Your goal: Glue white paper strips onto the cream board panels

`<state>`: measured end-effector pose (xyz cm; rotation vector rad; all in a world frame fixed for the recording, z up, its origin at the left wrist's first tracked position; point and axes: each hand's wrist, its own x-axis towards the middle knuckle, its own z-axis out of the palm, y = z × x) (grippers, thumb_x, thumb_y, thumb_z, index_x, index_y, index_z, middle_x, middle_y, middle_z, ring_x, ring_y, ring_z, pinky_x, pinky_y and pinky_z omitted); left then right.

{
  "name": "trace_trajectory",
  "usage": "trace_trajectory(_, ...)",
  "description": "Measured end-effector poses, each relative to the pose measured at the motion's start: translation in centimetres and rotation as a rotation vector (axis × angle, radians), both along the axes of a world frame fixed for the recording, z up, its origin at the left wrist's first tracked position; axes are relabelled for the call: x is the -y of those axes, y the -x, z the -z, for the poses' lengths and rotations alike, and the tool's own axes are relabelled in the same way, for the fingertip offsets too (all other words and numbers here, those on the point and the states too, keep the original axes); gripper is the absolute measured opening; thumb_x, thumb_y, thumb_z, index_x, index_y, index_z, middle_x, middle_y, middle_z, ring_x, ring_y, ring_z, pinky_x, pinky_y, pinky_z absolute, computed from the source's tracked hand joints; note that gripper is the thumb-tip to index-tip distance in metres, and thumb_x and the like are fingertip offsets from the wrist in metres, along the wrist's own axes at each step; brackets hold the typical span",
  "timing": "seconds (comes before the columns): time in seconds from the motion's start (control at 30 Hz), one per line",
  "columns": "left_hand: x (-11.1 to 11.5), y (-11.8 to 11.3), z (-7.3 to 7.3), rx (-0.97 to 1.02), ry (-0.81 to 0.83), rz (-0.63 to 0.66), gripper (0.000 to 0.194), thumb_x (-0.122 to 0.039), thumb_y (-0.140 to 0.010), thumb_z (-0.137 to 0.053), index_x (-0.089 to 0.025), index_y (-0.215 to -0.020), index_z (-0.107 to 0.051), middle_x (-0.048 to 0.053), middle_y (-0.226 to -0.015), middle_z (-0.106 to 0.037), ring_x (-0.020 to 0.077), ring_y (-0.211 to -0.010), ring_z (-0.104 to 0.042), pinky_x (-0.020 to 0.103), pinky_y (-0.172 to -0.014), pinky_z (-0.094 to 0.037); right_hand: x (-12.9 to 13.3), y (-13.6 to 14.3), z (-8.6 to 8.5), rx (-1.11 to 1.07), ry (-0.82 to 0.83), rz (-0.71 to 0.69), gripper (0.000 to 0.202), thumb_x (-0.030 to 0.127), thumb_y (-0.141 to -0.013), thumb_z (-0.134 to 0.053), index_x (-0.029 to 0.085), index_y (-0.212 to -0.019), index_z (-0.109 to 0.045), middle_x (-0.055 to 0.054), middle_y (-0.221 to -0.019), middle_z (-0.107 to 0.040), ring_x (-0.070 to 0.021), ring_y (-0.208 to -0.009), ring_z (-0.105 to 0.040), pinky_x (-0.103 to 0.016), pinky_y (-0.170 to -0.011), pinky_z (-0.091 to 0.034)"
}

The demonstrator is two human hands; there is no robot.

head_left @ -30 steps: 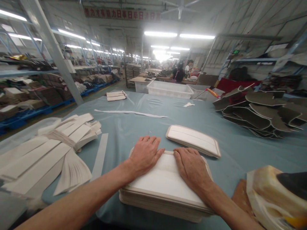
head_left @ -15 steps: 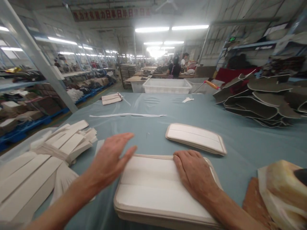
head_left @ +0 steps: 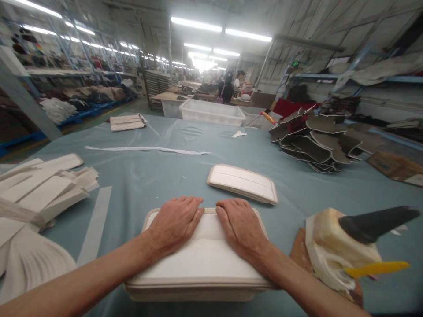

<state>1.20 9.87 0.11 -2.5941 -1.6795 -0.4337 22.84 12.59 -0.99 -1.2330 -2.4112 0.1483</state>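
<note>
A stack of white padded panels (head_left: 198, 264) with beige edges lies in front of me. My left hand (head_left: 178, 222) lies over its far left part, fingers together and bent over the far edge, thumb on the near side. My right hand (head_left: 241, 224) grips the far edge the same way, a small gap to the right of the left hand. The fingertips are partly hidden behind the edge. Just beyond my hands is a smaller stack of white panels (head_left: 243, 182) with a line along the middle.
Bundled pale strips (head_left: 49, 185) lie at the left, beside a flat strip (head_left: 95, 224). A tub with a black brush handle (head_left: 380, 222) and a yellow-handled tool (head_left: 378, 268) stand at the right. Dark curved sheets (head_left: 313, 143) are piled behind. A white bin (head_left: 211, 113) stands beyond the table.
My left hand has come down from beside the stack onto its far edge. The right hand stays on that edge. My view has turned to the right, and the tub shows more fully.
</note>
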Motion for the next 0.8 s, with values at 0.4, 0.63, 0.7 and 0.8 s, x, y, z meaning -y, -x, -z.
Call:
trace_trajectory(0.4,-0.1,0.2,0.5,0.101,0.014,0.000,0.048,-0.037,-0.107,-0.024,-0.018,-0.127,-0.064,0.012,-0.118,-0.075,0.0261,-0.107,-0.071,0.042,-0.096,-0.055,-0.6,-3.3,-0.1,0.128,-0.035,0.104,0.036,0.030,-0.109,-0.036,0.016,-0.111,-0.069,-0.009,-0.108,-0.076,-0.0243,-0.103,-0.064,-0.039,-0.099,-0.038)
trace_trajectory(0.63,-0.5,0.4,-1.7,0.141,0.060,-0.038,0.051,-0.047,-0.105,-0.031,-0.016,-0.134,-0.060,0.014,-0.134,-0.070,0.0274,-0.124,-0.067,0.044,-0.106,-0.052,-1.3,-4.9,-2.3,0.094,-0.124,0.178,0.041,0.039,-0.107,-0.041,0.010,-0.123,-0.065,-0.018,-0.122,-0.074,-0.0310,-0.114,-0.064,-0.047,-0.104,-0.041)
trace_trajectory(0.7,-0.9,0.7,-2.9,0.175,0.093,-0.067,0.059,-0.055,-0.104,-0.033,-0.014,-0.136,-0.060,0.017,-0.139,-0.067,0.0321,-0.129,-0.064,0.049,-0.109,-0.050,-1.2,-6.2,-3.3,0.024,-0.154,0.215,0.046,0.041,-0.108,-0.035,0.010,-0.125,-0.064,-0.019,-0.125,-0.072,-0.0317,-0.117,-0.064,-0.049,-0.104,-0.042)
trace_trajectory(0.8,-1.1,1.6,-5.7,0.273,0.132,-0.090,0.067,-0.061,-0.105,-0.024,-0.015,-0.137,-0.061,0.013,-0.144,-0.064,0.0304,-0.132,-0.062,0.048,-0.110,-0.050,0.5,-8.0,-5.2,-0.157,-0.189,0.266,0.050,0.049,-0.108,-0.030,0.016,-0.124,-0.063,-0.017,-0.122,-0.073,-0.0316,-0.115,-0.066,-0.049,-0.101,-0.047)
